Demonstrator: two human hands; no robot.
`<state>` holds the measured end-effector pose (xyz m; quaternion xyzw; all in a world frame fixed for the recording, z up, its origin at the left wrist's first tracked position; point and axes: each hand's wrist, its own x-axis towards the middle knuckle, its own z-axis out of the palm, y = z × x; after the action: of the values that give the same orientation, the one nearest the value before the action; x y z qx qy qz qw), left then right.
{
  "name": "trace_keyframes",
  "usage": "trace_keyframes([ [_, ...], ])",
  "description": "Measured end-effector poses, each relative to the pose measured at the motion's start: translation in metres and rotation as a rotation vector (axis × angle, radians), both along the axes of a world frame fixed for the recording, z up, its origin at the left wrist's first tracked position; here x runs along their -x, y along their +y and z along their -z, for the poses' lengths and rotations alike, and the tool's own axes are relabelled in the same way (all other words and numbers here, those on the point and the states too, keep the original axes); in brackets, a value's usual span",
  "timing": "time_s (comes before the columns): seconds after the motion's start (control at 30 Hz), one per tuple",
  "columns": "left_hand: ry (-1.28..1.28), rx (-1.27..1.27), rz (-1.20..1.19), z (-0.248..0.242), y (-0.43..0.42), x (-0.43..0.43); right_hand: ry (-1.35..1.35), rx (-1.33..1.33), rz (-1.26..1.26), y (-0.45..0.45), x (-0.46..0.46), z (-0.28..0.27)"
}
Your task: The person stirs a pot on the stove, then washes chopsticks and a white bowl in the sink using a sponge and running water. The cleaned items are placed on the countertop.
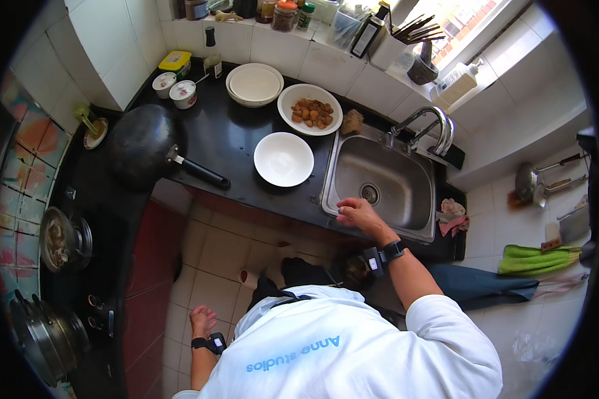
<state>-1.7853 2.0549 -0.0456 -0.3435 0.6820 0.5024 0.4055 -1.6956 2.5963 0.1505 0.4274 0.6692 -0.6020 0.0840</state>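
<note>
My right hand [363, 217] is above the front left edge of the stainless steel sink [399, 164], its fingers loosely bent and nothing in it. Low at my left side hangs my left hand [203, 320], empty, with its fingers slightly curled over the tiled floor. Left of the sink, on the black countertop [212, 134], is an empty white bowl [283, 159]. Behind it a white plate [287, 117] holds browned chunks of food [311, 112]. Two stacked white bowls [254, 84] stand further left. A sponge [352, 121] lies at the sink's back left corner.
An upturned black wok [147, 142] points its handle [205, 173] toward the counter's front edge. A pan [57, 239] with food and stacked steel pots [47, 334] stand on the left hob. A curved faucet [439, 124] rises behind the sink; pink cloths [453, 218] lie right of it.
</note>
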Motion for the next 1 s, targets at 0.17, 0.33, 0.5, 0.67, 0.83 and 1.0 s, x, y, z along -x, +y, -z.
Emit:
trace_keyframes([
  [0.17,0.011,-0.035,0.013,0.004,0.006,-0.001,0.105,0.123,0.112,0.009,0.02,-0.002],
  [0.33,-0.009,-0.011,-0.048,-0.004,0.004,-0.014,0.217,0.33,0.15,0.016,0.071,-0.002],
  [0.5,-0.036,0.085,-0.072,-0.028,0.003,-0.016,0.263,0.484,0.0,0.0,0.13,0.0],
  [0.67,0.005,0.127,-0.122,-0.051,0.018,0.001,0.256,0.597,-0.108,-0.016,0.17,0.0],
  [0.83,0.07,0.089,-0.109,-0.071,0.048,0.035,0.211,0.684,-0.208,-0.026,0.198,0.012],
  [1.0,0.101,0.077,-0.069,-0.084,0.075,0.054,0.204,0.714,-0.291,-0.03,0.214,0.026],
])
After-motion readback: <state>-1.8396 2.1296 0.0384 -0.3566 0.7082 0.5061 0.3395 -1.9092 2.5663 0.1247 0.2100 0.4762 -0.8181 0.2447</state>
